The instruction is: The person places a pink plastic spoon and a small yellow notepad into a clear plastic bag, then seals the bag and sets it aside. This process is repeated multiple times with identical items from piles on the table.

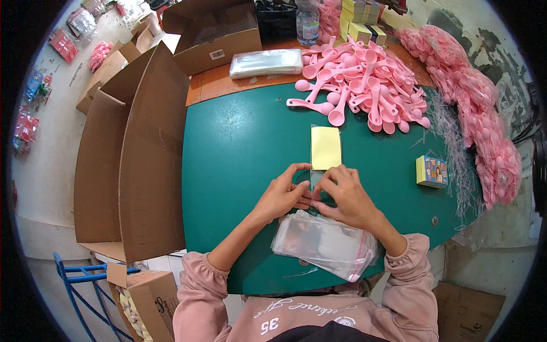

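A pale yellow card [326, 149] lies inside a narrow clear plastic bag [315, 178] on the green tabletop. My left hand [285, 192] is at the bag's left edge, thumb and fingers curled around its near end. From the other side my right hand [345, 195] pinches the same end, fingers bent and close together. The exact grip is partly hidden behind the fingers. Just below both hands rests a fanned stack of clear plastic bags [322, 242], nearest to my wrists.
Pink measuring spoons [373, 85] are heaped at the back right. A stack of small printed cards [432, 172] stands at the right, beside bagged pink spoons [484, 131]. Clear bags [266, 62] lie at the back. A tall open cardboard box [151, 154] borders the table's left edge.
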